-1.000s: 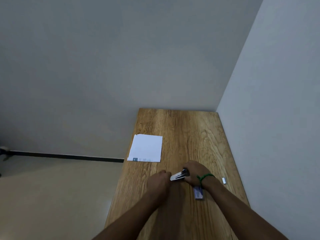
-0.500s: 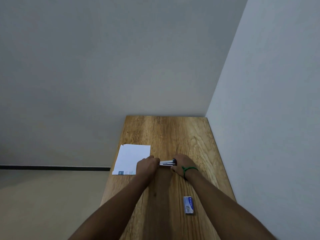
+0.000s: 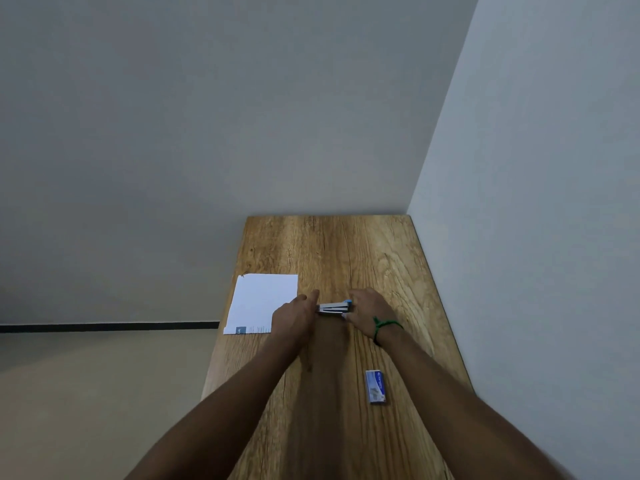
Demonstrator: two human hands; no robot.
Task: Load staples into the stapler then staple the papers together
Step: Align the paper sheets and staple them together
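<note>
So my left hand (image 3: 294,315) and right hand (image 3: 367,310) both grip the stapler (image 3: 334,307) mid-frame on the table (image 3: 346,244), beside the unstapled papers (image 3: 263,303), staple box (image 3: 375,386) lower right; loading seems done or nearly so.

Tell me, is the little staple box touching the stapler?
Apart. The head view shows the staple box lying alone, bare table between it and the stapler.
</note>
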